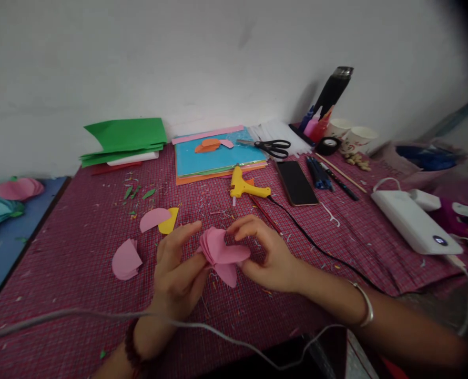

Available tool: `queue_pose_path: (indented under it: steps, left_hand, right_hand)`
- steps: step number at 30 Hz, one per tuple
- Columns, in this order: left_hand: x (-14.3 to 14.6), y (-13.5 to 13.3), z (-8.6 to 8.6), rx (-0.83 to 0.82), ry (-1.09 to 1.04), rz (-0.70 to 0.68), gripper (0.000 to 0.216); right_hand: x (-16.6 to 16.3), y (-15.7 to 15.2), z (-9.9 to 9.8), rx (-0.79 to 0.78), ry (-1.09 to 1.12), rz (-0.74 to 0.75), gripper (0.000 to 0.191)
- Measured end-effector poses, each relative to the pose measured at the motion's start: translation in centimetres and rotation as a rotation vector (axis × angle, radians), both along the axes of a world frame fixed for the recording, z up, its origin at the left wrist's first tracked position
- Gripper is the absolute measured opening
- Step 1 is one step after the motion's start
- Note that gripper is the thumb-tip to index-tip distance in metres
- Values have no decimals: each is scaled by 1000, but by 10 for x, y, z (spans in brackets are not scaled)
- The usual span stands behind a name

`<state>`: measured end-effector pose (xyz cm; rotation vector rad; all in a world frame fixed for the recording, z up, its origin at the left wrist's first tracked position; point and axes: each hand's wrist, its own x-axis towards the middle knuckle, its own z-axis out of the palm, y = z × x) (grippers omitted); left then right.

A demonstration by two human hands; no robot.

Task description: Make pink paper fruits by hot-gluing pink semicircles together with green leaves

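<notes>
Both my hands meet over the middle of the red checked tablecloth [80, 252]. My left hand [179, 273] pinches a stack of folded pink paper petals [223, 253] from the left side. My right hand [263, 252] closes its fingers on the same stack from the right, thumb below and fingertips above. More loose pink paper pieces [125, 260] lie to the left, and a pink half-circle [153, 218] rests beside a yellow piece [169, 221] just beyond my left hand.
A yellow glue gun [245, 187] with a black cord lies beyond my hands. Behind it are black scissors [273, 147], a phone [296, 182], pens [319, 173], a blue paper stack [214, 155] and green paper [125, 137]. A white power bank [411, 222] sits right.
</notes>
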<state>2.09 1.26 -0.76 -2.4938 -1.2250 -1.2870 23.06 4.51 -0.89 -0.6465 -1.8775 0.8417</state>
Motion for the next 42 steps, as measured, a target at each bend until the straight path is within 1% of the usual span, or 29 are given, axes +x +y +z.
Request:
queue_pose_path:
  steps: [3, 4, 6, 7, 8, 9, 11, 13, 14, 17, 21, 24, 26, 27, 29, 32, 34, 37, 42]
  left_hand:
    - [0, 0, 0, 0, 24, -26, 17]
    - [0, 0, 0, -3, 31, -29, 17]
    - [0, 1, 0, -7, 45, -33, 18]
    - [0, 2, 0, -8, 49, -33, 18]
    - [0, 2, 0, -9, 52, -33, 19]
    - [0, 3, 0, -11, 55, -32, 19]
    - [0, 3, -1, -12, 52, -35, 18]
    - [0, 3, -1, -35, 41, -29, 20]
    - [0, 3, -2, -53, 31, -18, 22]
    - [0, 2, -2, -100, 1, 19, 25]
    - [3, 2, 0, -108, -12, 40, 18]
    - [5, 1, 2, -45, -22, 76, 16]
    - [5, -1, 4, 37, -15, 93, 16]
    - [5, -2, 5, 77, 0, 89, 17]
    - [5, -6, 6, 122, 48, 54, 17]
    - [7, -9, 8, 114, 103, -37, 20]
    - [8, -9, 8, 98, 112, -87, 23]
    - [9, -7, 7, 80, 99, -118, 23]
    - [7, -6, 4, 35, 14, -118, 23]
  right_hand:
    - [1, 2, 1, -192, 124, 108, 16]
    - [1, 2, 1, -261, 155, 124, 17]
    - [1, 5, 1, -362, 175, 96, 19]
    - [1, 5, 0, -378, 160, 63, 16]
    - [2, 6, 0, -360, 131, 31, 16]
    - [2, 7, 0, -316, 92, 5, 19]
    - [2, 7, 0, -186, 14, -30, 24]
    - [3, 7, 0, -73, -32, -51, 19]
    - [3, 7, 1, -40, -43, -60, 17]
    - [3, 6, 2, 4, -113, -41, 18]
    - [4, 6, 1, 86, -310, 52, 20]
    - [2, 7, -4, 143, -377, 64, 15]
    - [0, 6, -8, 136, -374, 66, 13]
    - [-1, 5, -10, 97, -357, 76, 14]
    - [-4, 4, -14, -54, -292, 106, 16]
    - [-9, 1, -16, -348, -144, 162, 19]
    - [-10, 1, -17, -462, -61, 206, 19]
    - [-11, 2, -17, -528, 0, 237, 16]
    - [-10, 6, -16, -525, 42, 218, 16]
